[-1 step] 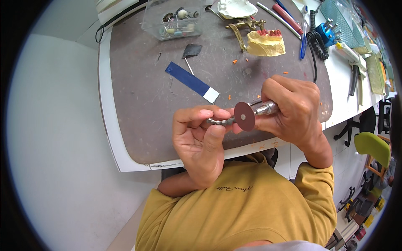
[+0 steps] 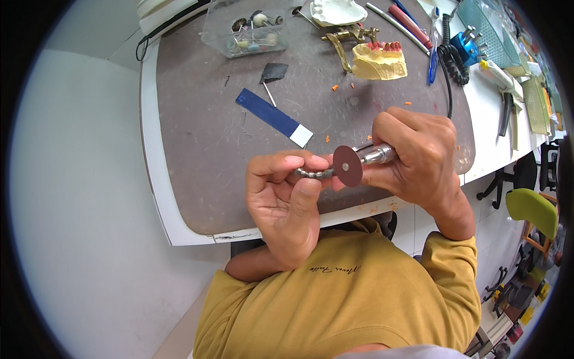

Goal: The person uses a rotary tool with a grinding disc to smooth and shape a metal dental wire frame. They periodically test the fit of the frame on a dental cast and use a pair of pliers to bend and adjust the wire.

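Pinching a curved metal row of teeth (image 2: 314, 175) between thumb and fingertips of the left hand (image 2: 284, 191), above the brown mat (image 2: 197, 149) near its front edge. Gripping a silver rotary tool (image 2: 381, 154) in the right hand (image 2: 418, 155), fingers curled around it, with the dark red disc (image 2: 353, 161) blocking sight of the row's right end; cannot tell if touching. Beyond, a blue strip with a white end (image 2: 269, 112), a thin white stick (image 2: 270, 96) and a black square (image 2: 274, 72). Farther off, a yellow tooth model (image 2: 378, 64) beside a brass hinge (image 2: 339, 52), and a clear box (image 2: 224, 48) of small bits.
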{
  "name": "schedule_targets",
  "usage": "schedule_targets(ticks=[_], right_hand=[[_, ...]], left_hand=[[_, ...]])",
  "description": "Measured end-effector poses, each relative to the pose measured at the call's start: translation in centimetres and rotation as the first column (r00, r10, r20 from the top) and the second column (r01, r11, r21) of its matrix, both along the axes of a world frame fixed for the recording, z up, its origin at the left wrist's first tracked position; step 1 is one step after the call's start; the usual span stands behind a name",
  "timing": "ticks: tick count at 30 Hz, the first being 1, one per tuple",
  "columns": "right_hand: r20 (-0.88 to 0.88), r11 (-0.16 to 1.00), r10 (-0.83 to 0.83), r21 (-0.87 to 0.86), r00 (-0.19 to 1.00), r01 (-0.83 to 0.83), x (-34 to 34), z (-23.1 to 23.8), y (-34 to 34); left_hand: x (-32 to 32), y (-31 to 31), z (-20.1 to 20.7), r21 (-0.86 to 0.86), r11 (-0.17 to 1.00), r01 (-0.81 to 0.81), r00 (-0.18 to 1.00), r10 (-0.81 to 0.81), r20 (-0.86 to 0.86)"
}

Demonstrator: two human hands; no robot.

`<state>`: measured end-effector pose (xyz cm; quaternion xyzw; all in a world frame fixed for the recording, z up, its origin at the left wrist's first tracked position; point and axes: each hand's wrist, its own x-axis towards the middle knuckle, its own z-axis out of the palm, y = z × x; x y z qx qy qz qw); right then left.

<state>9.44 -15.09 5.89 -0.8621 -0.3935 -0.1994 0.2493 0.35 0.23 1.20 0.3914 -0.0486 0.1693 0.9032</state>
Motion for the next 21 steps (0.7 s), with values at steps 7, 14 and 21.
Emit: schedule_targets(ticks=[7,14,21], right_hand=[[-0.021,1.0,0.014,-0.016,1.0,-0.014,-0.04,-0.05,0.13],[0.002,0.999,0.037,-0.026,0.999,-0.037,-0.05,-0.05,0.07],[0.005,0.999,0.03,-0.029,1.0,-0.03,-0.1,-0.06,0.03]], left_hand=[[0.13,0.07,-0.29,0.01,1.0,-0.004,0.999,0.004,0.039],[-0.01,0.11,-0.18,0.007,1.0,0.009,0.999,-0.01,0.031],[-0.05,0.06,-0.06,-0.002,1.0,0.007,1.0,-0.007,0.023]])
